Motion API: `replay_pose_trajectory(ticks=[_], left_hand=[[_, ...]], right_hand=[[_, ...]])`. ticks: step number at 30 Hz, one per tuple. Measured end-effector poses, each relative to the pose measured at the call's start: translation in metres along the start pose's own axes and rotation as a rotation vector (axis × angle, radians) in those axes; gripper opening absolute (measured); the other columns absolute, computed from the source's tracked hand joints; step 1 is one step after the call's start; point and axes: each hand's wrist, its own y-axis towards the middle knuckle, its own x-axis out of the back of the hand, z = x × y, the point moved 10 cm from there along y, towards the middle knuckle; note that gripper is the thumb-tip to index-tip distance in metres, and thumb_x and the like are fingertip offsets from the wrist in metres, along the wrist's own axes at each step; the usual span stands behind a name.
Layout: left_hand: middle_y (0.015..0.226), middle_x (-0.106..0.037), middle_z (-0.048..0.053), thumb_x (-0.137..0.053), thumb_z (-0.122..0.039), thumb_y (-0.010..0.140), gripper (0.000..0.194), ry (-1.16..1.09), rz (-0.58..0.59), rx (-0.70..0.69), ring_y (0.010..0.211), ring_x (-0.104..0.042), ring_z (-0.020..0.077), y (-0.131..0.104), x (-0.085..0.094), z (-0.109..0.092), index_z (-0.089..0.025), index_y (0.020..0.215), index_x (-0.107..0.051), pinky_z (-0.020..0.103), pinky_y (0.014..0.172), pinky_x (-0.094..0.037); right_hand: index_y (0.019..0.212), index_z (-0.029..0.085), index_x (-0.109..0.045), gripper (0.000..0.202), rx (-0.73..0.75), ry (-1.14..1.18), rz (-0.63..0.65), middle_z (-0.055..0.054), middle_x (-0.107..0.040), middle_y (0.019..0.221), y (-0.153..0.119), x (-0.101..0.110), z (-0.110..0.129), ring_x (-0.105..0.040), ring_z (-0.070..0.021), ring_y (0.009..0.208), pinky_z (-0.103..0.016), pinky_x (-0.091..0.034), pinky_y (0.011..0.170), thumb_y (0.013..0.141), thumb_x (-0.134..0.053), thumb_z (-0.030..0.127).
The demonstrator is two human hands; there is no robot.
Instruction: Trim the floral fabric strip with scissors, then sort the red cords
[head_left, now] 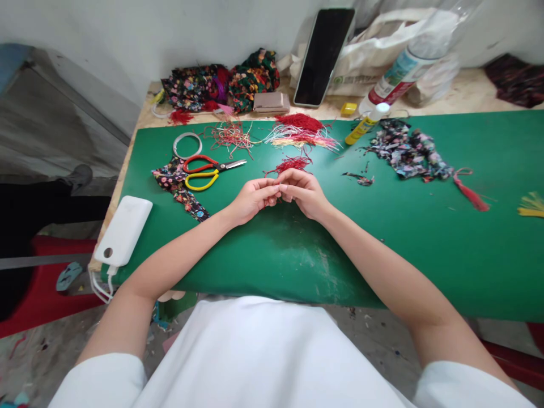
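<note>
My left hand (256, 200) and my right hand (302, 194) meet fingertip to fingertip over the green mat (272, 255). The fingers of both are pinched together on something small, mostly hidden; a trace of dark red shows just below them. Right behind my fingers lies a small pile of red threads (293, 164). Farther back is a larger bundle of red, white and yellow threads (301, 133). To the left, scissors (208, 170) with one red and one yellow handle rest partly on a floral cloth strip (178, 184).
A tape ring (187, 145) and white power bank (124, 231) lie left. A phone (324, 56) leans at the back, near a glue stick (366, 126) and bottle (402, 73). Cloth scraps (410, 150) and a pink tassel (471, 192) lie right.
</note>
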Motion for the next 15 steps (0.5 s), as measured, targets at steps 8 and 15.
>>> replay_pose_trajectory(ticks=[8, 15], left_hand=[[0.063, -0.067, -0.002, -0.092, -0.029, 0.064, 0.032, -0.032, 0.035, -0.034, 0.05, -0.054, 0.0032, 0.0019, -0.0011, -0.0019, -0.011, 0.079, -0.07, 0.019, 0.052, -0.04], [0.064, -0.068, -0.001, -0.096, -0.033, 0.059, 0.038, -0.048, 0.016, -0.037, 0.051, -0.054, 0.0027, 0.0018, 0.0009, -0.0024, -0.011, 0.076, -0.071, 0.018, 0.052, -0.04]], right_hand=[[0.078, 0.019, -0.068, 0.037, 0.027, 0.016, -0.018, 0.005, -0.062, 0.059, 0.0009, 0.001, 0.0022, -0.046, -0.0064, 0.048, -0.021, -0.033, 0.045, 0.07, -0.092, 0.047], [0.075, 0.019, -0.068, 0.039, 0.029, 0.01, -0.048, 0.005, -0.062, 0.057, 0.0008, 0.0031, 0.0024, -0.045, -0.0058, 0.046, -0.02, -0.033, 0.044, 0.07, -0.093, 0.048]])
